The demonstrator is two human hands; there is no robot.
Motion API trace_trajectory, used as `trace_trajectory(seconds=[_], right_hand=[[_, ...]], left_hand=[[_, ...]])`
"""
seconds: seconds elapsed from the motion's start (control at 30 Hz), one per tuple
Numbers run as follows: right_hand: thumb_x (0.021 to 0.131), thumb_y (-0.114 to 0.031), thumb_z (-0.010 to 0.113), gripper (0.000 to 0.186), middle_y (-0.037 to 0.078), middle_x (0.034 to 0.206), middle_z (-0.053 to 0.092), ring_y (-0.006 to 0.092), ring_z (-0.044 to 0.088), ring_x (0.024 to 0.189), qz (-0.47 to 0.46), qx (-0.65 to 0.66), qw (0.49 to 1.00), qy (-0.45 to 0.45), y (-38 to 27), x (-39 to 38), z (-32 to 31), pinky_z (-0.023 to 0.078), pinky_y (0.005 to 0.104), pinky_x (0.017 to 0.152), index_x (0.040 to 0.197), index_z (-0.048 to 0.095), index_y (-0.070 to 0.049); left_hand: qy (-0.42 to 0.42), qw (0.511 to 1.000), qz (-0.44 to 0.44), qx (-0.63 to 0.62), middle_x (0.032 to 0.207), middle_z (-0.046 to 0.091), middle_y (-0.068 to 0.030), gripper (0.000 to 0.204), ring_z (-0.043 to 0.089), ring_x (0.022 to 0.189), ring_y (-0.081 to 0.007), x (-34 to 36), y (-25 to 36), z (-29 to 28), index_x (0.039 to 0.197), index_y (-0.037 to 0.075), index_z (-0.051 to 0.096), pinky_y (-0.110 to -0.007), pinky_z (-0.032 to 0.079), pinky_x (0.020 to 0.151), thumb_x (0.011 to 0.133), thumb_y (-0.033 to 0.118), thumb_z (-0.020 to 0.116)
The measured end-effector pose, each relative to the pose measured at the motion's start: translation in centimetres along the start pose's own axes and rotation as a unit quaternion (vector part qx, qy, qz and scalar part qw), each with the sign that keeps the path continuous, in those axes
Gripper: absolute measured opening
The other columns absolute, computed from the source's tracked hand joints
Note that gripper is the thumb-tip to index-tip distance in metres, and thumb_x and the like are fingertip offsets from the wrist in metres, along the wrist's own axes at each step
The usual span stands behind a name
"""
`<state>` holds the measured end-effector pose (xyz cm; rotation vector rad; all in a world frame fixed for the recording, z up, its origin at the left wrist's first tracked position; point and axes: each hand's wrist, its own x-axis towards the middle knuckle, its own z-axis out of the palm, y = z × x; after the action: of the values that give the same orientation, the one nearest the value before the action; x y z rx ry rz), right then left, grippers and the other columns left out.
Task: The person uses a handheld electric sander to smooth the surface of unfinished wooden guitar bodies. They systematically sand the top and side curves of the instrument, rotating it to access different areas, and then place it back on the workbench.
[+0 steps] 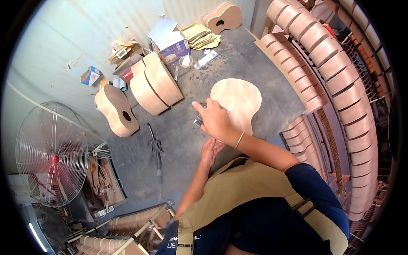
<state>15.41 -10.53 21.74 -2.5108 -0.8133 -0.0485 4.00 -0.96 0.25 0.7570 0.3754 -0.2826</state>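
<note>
On the dark worktable, a pale wooden guitar-shaped body lies with its smooth, holeless face up. My right hand reaches across its left side, closed around a small metal tool that shows only in bits past the fingers. Just below that wrist is my left hand, its fingers curled and partly hidden; what they hold cannot be made out. My right forearm covers the near, narrow end of the body. An air blow gun with a dark nozzle rests to the left of my hands.
More guitar bodies stand at the left, one with a sound hole beside a pair. Another body leans at the far edge. Sandpaper sheets and boxes line the back. A large fan is left; racked curved wood fills the right.
</note>
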Motion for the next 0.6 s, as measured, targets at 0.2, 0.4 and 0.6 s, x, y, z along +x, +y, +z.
trace_trajectory(seconds=[0.2, 0.4, 0.6], right_hand=[[0.078, -0.015, 0.092, 0.084, 0.019, 0.124, 0.056, 0.0391, 0.065, 0.116, 0.015, -0.012, 0.999, -0.028, -0.2, -1.6, -0.6, 0.062, 0.046, 0.083, 0.156, 0.06, -0.017], [0.079, -0.018, 0.092, 0.084, 0.018, 0.126, 0.058, 0.0387, 0.065, 0.118, 0.038, -0.027, 0.999, 0.018, 1.0, 0.0, -0.8, 0.063, 0.0454, 0.086, 0.158, 0.06, -0.019], [0.079, -0.019, 0.092, 0.085, 0.017, 0.13, 0.059, 0.0367, 0.065, 0.119, 0.029, -0.025, 0.999, -0.007, 0.3, -4.3, -0.7, 0.061, 0.048, 0.084, 0.158, 0.06, -0.022]], left_hand=[[0.044, 0.999, -0.003, 0.027, 0.136, 0.078, -0.0154, 0.04, 0.077, 0.123, -0.0279, -0.5, 0.6, 0.8, 0.143, 0.001, 0.065, -0.046, 0.061, 0.111, 0.121, 0.032, 0.057], [-0.006, 1.0, -0.008, -0.01, 0.132, 0.08, -0.0151, 0.035, 0.078, 0.12, -0.0267, -0.3, 0.6, 1.0, 0.137, 0.001, 0.067, -0.045, 0.062, 0.108, 0.12, 0.031, 0.057], [0.057, 0.995, -0.02, 0.073, 0.129, 0.08, -0.0142, 0.034, 0.078, 0.119, -0.0269, -0.8, 0.9, 0.8, 0.133, 0.002, 0.067, -0.045, 0.063, 0.108, 0.12, 0.033, 0.059]])
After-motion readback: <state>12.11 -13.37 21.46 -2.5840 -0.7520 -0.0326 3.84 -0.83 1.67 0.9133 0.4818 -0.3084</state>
